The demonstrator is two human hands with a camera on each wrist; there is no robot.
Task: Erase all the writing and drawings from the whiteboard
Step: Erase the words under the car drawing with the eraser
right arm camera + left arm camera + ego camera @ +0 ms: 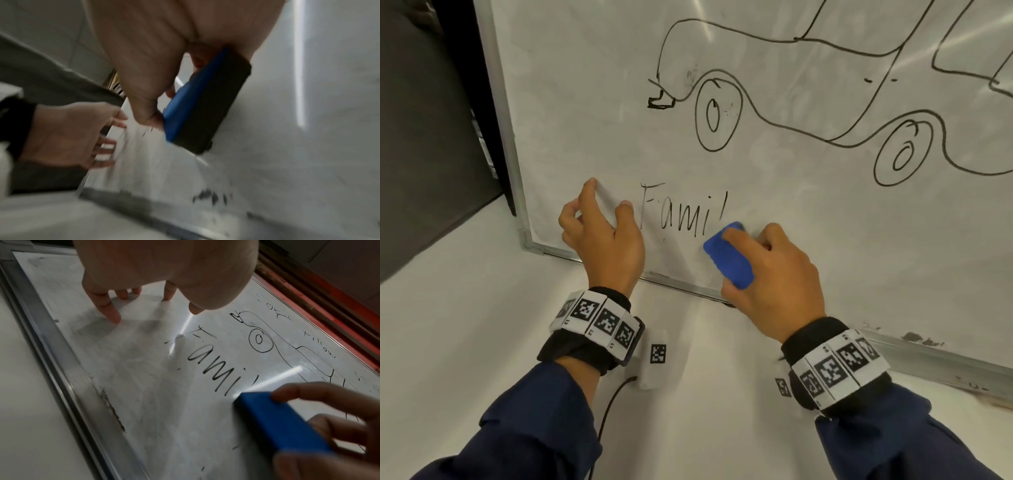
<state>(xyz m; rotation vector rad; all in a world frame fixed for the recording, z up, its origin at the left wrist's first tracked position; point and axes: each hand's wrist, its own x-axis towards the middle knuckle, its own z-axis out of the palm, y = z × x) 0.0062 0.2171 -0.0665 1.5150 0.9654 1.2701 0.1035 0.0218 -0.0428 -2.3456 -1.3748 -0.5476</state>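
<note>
Your right hand (pixel 767 270), low and right of centre, grips the light, rigid blue block eraser with dark felt (pixel 729 255) by its long sides against the slick white metal-framed whiteboard (pixel 592 120), while your left hand (pixel 604 236) braces spread fingertips beside the black "Fami" lettering (pixel 683 212).

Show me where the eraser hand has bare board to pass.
Free: the wiped strip below the "Fami" writing, along the bottom frame. Crowded: left hand beside the writing; car drawing above the eraser and right hand.
</note>
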